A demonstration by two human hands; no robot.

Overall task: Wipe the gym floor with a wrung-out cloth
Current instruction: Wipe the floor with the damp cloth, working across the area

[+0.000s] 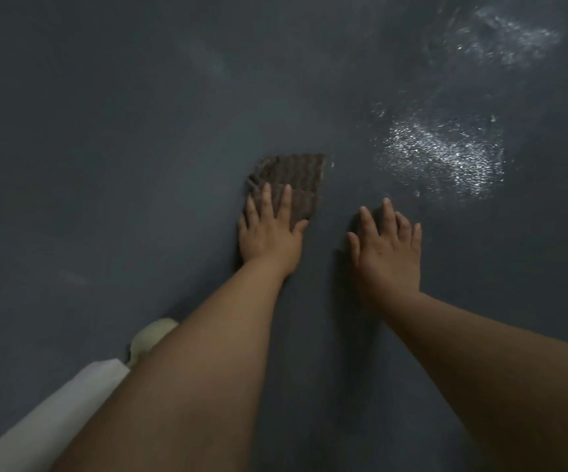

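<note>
Two flat hands, left hand pressing cloth

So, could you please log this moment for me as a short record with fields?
surface: dark grey gym floor
cloth: brown ribbed cloth, flat on floor
left hand: left hand presses on cloth, fingers straight
right hand: right hand flat on bare floor beside cloth
wet patch: glistening wet patch right of cloth
</note>
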